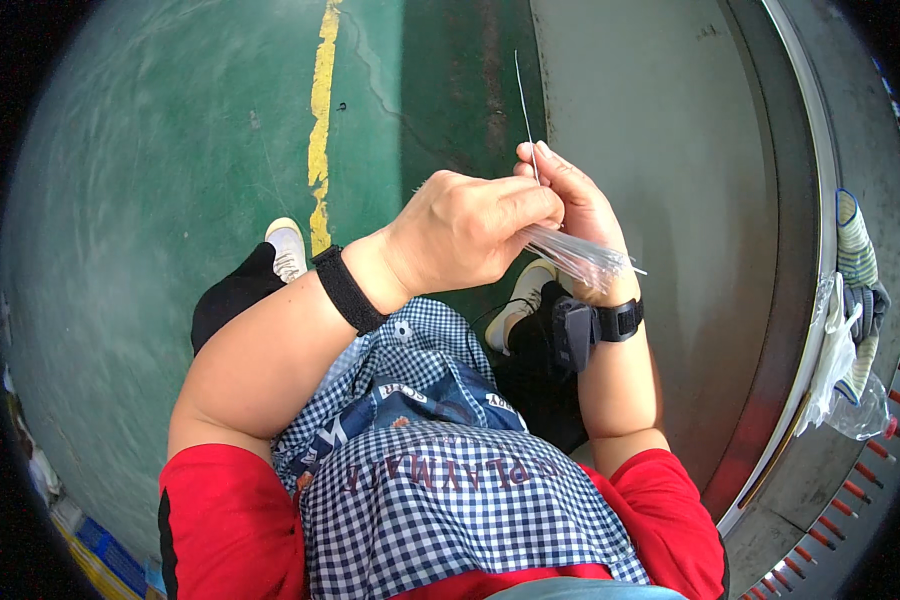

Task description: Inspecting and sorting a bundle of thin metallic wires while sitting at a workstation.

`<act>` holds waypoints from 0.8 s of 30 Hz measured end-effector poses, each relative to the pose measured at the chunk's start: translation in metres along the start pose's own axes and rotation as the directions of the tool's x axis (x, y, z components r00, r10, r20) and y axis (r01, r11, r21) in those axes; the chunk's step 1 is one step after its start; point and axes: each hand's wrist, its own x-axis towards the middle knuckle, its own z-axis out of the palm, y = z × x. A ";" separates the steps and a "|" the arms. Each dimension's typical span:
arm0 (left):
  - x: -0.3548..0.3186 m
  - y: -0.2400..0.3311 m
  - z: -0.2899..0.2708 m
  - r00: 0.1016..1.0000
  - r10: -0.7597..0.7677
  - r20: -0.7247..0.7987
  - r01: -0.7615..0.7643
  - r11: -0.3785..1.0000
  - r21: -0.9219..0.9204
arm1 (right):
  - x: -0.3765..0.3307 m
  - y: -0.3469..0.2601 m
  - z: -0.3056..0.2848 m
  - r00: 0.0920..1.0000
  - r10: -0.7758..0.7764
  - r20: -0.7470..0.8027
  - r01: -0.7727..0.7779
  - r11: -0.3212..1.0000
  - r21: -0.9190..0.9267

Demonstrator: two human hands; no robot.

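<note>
My left hand [475,228] is closed round a bundle of thin, clear strands [582,256]; their loose ends fan out to the right, over the heel of my right hand. Close against it is my right hand [582,205], its thumb and fingertips pinched at one long thin strand [524,100]. That strand sticks up and away from both hands, slightly bent. The lower part of it and the bundle's other end are hidden behind my left fingers. What exactly the strands are made of cannot be made out.
On the right stands a grey metal surface [660,180] with a rounded edge. Along its far side lie a striped glove [857,240], a clear plastic bottle [862,412] and several red-tipped rods [882,450]. A worn yellow line [319,130] crosses the green floor [170,180].
</note>
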 end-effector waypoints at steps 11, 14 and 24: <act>-0.002 0.001 0.001 0.999 0.002 0.035 0.000 0.998 -0.062 | 0.006 -0.001 -0.006 0.999 -0.051 0.016 0.052 0.997 -0.063; 0.000 -0.001 0.001 1.000 -0.013 -0.024 0.011 0.994 -0.107 | 0.005 0.001 -0.004 0.993 -0.117 -0.005 0.114 0.979 -0.166; 0.018 -0.024 -0.030 0.690 -0.717 -0.105 0.526 0.596 -0.607 | 0.000 0.007 -0.002 0.973 -0.195 0.122 0.229 0.842 -0.488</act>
